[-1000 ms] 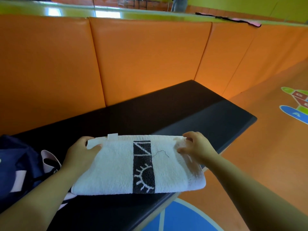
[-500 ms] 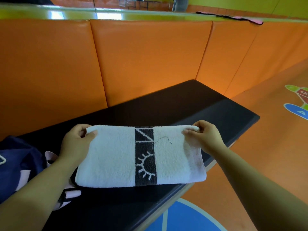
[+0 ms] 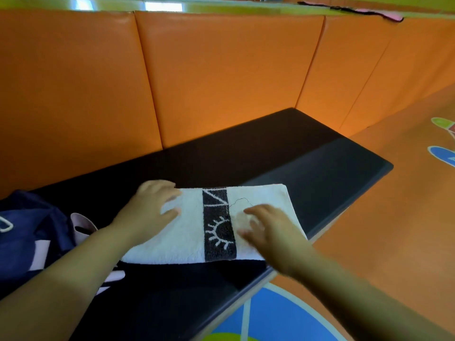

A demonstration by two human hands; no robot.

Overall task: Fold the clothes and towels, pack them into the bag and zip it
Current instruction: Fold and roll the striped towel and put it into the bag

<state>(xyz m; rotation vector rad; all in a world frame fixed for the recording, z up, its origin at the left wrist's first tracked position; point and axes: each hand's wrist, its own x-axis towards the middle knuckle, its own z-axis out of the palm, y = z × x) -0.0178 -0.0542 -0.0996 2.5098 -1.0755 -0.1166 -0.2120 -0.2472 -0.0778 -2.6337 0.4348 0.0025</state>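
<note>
A white towel (image 3: 264, 196) with a black band and a white sun pattern lies folded on the black bench (image 3: 320, 168). My left hand (image 3: 150, 207) rests flat on the towel's left part, fingers spread. My right hand (image 3: 270, 227) lies flat on the right part, fingers apart and blurred by motion. Neither hand grips the cloth. A navy bag (image 3: 27, 232) with pale pink straps sits at the left edge, partly out of view.
Orange padded panels (image 3: 221, 77) back the bench. The bench ends at its right corner (image 3: 389, 166). Orange floor (image 3: 394, 230) with coloured shapes lies to the right and below.
Both hands let go of the towel's far corners and came inward to lie flat on top of the folded towel. The camera moved closer.
</note>
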